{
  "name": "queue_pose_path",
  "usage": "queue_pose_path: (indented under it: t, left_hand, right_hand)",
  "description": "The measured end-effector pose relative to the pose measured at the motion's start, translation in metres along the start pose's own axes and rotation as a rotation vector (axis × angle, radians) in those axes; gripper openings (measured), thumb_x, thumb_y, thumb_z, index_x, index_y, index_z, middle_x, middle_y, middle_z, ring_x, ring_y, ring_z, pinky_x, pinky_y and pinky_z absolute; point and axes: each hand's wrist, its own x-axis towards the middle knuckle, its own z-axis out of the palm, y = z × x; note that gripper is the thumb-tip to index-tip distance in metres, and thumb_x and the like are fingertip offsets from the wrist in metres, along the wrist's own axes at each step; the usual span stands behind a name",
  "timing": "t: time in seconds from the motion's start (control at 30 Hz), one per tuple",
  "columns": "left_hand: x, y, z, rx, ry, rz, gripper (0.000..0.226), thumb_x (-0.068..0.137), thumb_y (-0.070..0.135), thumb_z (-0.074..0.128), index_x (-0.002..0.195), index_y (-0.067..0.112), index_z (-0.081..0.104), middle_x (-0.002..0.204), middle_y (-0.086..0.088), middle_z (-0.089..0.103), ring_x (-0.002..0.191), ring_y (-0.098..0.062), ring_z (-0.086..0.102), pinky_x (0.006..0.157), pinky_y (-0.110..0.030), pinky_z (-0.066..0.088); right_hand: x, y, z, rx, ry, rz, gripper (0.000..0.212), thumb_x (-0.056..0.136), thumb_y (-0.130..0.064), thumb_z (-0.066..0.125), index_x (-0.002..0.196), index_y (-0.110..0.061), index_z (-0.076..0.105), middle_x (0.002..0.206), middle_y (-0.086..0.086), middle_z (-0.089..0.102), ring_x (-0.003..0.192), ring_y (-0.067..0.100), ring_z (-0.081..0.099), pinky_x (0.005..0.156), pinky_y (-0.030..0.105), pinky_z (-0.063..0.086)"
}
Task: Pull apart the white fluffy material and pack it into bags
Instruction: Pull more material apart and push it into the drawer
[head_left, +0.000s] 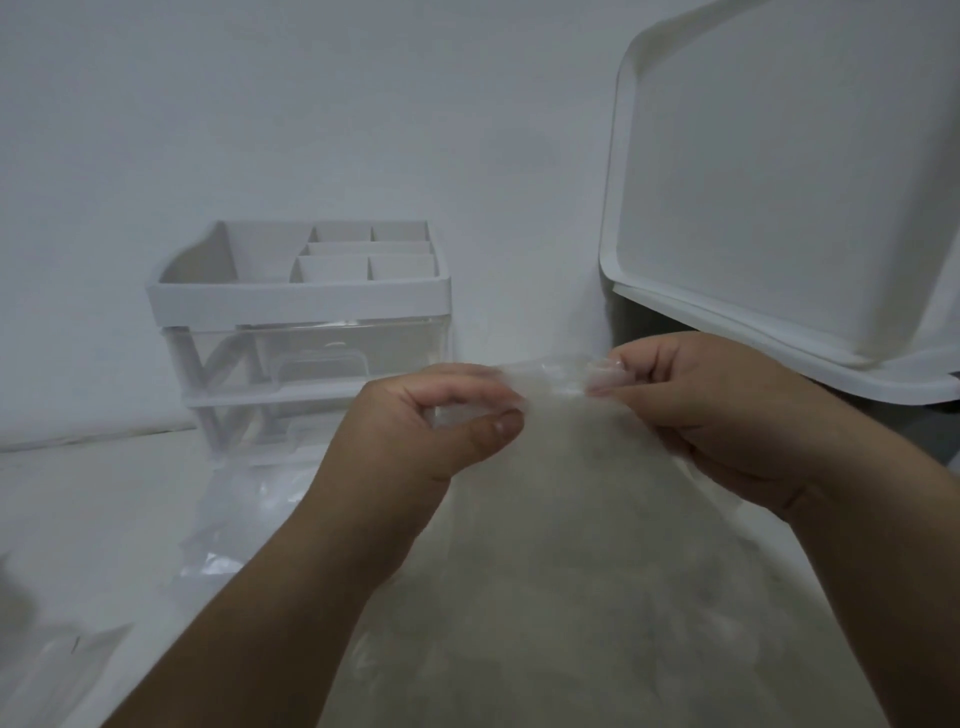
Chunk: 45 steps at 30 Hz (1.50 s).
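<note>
A clear plastic bag filled with white fluffy material hangs in front of me, filling the lower middle of the head view. My left hand pinches the bag's top edge between thumb and curled fingers. My right hand pinches the same top edge a little to the right, fingers curled. The two hands hold the bag's mouth between them, close together.
A white organiser with compartments on top and clear drawers below stands at the back on the white table. A large white bin sits tilted at the right. Several flat clear bags lie on the table at the left.
</note>
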Motion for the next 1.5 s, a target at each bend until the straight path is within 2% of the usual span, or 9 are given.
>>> queue_pose_path:
  t: [0.1,0.27,0.4,0.6,0.77,1.0,1.17,1.37,1.5]
  left_hand:
    - [-0.002,0.003,0.005,0.046,0.050,-0.001,0.013,0.065,0.016,0.086,0.073,0.024,0.080,0.086,0.003,0.077,0.089,-0.011,0.071,0.081,-0.022,0.052]
    - [-0.001,0.005,0.007,0.108,0.184,-0.037,0.018,0.075,0.004,0.081,0.070,0.022,0.080,0.075,0.004,0.077,0.076,-0.007,0.072,0.072,-0.019,0.054]
    - [0.000,0.007,0.004,0.116,0.225,-0.023,0.019,0.075,0.004,0.082,0.070,0.022,0.080,0.075,0.005,0.077,0.077,-0.007,0.072,0.070,-0.016,0.053]
    - [-0.001,0.009,0.005,0.097,0.223,-0.030,0.016,0.074,0.003,0.081,0.072,0.018,0.080,0.076,0.001,0.077,0.077,-0.012,0.073,0.073,-0.024,0.058]
    - [-0.001,0.011,0.003,0.120,0.210,-0.027,0.019,0.075,0.004,0.081,0.069,0.023,0.080,0.075,0.004,0.076,0.073,-0.005,0.071,0.066,-0.015,0.052]
    - [0.000,0.016,-0.003,0.149,0.197,-0.011,0.019,0.074,0.006,0.081,0.071,0.024,0.080,0.078,0.004,0.077,0.081,-0.005,0.072,0.078,-0.021,0.053]
    - [-0.003,0.019,-0.002,0.160,0.131,0.007,0.020,0.073,0.001,0.081,0.070,0.021,0.079,0.075,0.003,0.077,0.075,-0.004,0.072,0.069,-0.013,0.053]
    - [-0.004,0.020,0.000,0.143,0.082,0.009,0.022,0.071,0.001,0.081,0.072,0.023,0.079,0.074,0.000,0.077,0.074,-0.010,0.073,0.074,-0.023,0.056]
    - [-0.005,0.021,0.001,0.196,0.058,0.024,0.021,0.071,0.001,0.082,0.073,0.022,0.079,0.073,0.002,0.076,0.072,-0.007,0.072,0.069,-0.017,0.055]
  right_hand:
    - [0.001,0.001,0.002,-0.062,0.049,0.001,0.030,0.069,-0.020,0.076,0.086,0.005,0.070,0.079,0.020,0.061,0.077,0.028,0.050,0.074,0.041,0.035]
    - [-0.003,-0.005,0.000,-0.107,0.209,-0.148,0.013,0.082,-0.009,0.075,0.093,-0.009,0.068,0.060,0.006,0.057,0.049,0.012,0.050,0.048,0.019,0.040]
    - [-0.013,-0.019,-0.001,-0.111,0.208,-0.316,0.021,0.079,-0.025,0.078,0.093,-0.014,0.068,0.086,0.010,0.070,0.053,0.006,0.060,0.048,0.010,0.041]
    - [-0.009,-0.011,0.009,-0.498,0.098,-0.195,0.046,0.059,-0.071,0.072,0.094,-0.041,0.078,0.116,-0.019,0.068,0.109,0.000,0.063,0.102,0.039,0.049]
    - [-0.004,-0.009,0.013,-0.402,0.107,-0.172,0.006,0.073,-0.039,0.079,0.076,-0.035,0.081,0.119,-0.023,0.067,0.110,-0.003,0.063,0.108,0.039,0.044]
    - [-0.007,-0.009,0.004,-0.124,0.178,-0.136,0.020,0.057,-0.014,0.088,0.071,-0.013,0.074,0.099,0.001,0.077,0.092,0.009,0.071,0.098,0.038,0.050]
    - [-0.006,-0.005,0.004,-0.185,0.099,-0.043,0.066,0.053,-0.060,0.083,0.092,-0.008,0.074,0.084,0.026,0.066,0.074,0.024,0.054,0.075,0.041,0.040]
    - [0.002,0.001,0.000,-0.112,0.127,-0.021,0.041,0.043,-0.039,0.086,0.068,-0.012,0.068,0.071,0.015,0.055,0.068,0.026,0.046,0.068,0.040,0.036]
    - [0.002,0.000,-0.003,-0.053,0.107,-0.033,0.041,0.051,-0.017,0.084,0.087,-0.014,0.064,0.075,0.011,0.067,0.065,0.021,0.058,0.067,0.030,0.040]
